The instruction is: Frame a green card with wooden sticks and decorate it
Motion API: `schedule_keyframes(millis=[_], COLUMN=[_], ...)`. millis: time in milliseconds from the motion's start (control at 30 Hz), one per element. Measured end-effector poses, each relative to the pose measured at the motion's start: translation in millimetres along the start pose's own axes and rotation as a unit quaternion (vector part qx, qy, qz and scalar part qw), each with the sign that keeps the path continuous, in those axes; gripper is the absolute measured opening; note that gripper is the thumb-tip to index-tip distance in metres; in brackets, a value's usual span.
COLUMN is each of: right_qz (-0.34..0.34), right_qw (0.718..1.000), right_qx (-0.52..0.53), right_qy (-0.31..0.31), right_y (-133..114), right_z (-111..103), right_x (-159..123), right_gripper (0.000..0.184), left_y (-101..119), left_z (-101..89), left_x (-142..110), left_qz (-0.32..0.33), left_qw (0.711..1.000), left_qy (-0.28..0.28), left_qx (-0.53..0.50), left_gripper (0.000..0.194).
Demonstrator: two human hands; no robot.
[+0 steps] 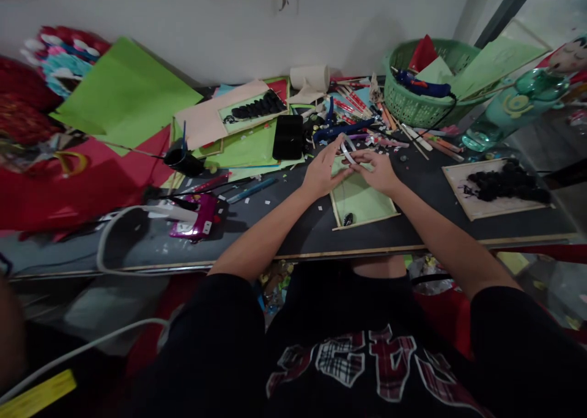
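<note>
My left hand (321,172) and my right hand (376,170) meet in front of me over the desk. Between their fingers they hold a narrow whitish ring, which looks like a roll of tape (348,151), tilted on edge. Both hands have their fingers closed around its sides. Under them lies a pale green sheet (362,199) with thin wooden strips along its edges. A small black piece (348,219) rests near the sheet's lower left corner. The sheet's upper part is partly hidden by my hands.
A black phone (288,137) lies beyond my left hand. To the right are a framed panel with black relief (458,192), a green basket (395,103) and a bottle (518,109). Leftward stand a purple power strip (202,215) and a black cup (183,161); red paper (110,179) lies farther left.
</note>
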State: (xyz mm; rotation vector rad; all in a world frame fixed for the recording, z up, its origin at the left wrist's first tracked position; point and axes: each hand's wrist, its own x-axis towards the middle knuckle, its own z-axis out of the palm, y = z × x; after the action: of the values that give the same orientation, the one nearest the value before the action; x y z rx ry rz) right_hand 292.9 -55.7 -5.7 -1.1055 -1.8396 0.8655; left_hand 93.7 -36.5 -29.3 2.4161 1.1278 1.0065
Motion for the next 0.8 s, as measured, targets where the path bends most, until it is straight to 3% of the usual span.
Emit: schedule_keyframes(millis=[133,467,567,667,800], right_qz=[-0.028,-0.015,-0.012,-0.038,-0.111], right_qw=[0.997,0.988,0.988,0.987,0.983], right_qx=[-0.067,-0.152,-0.151,-0.15,-0.143], right_qy=[-0.009,-0.025,-0.027,-0.041,-0.007], right_y=[2,3,3,6,14], right_z=[1,-6,-6,-3,-1], right_x=[0,-1,-1,0,1], right_gripper=[0.027,0.022,0.02,0.025,0.037], left_y=[-4,-2,-3,-5,-11], left_z=[0.9,-5.4,-7.2,-4.5,5.1], left_x=[0,3,5,4,3], left_qz=[-0.016,-0.047,-0.043,-0.04,-0.031], left_qw=[1.0,0.998,0.999,0.997,0.983], left_qy=[0.007,0.04,0.028,0.006,0.03], left_qx=[-0.001,0.029,0.001,-0.065,-0.18], left_gripper=[0.087,0.092,0.091,0.076,0.055])
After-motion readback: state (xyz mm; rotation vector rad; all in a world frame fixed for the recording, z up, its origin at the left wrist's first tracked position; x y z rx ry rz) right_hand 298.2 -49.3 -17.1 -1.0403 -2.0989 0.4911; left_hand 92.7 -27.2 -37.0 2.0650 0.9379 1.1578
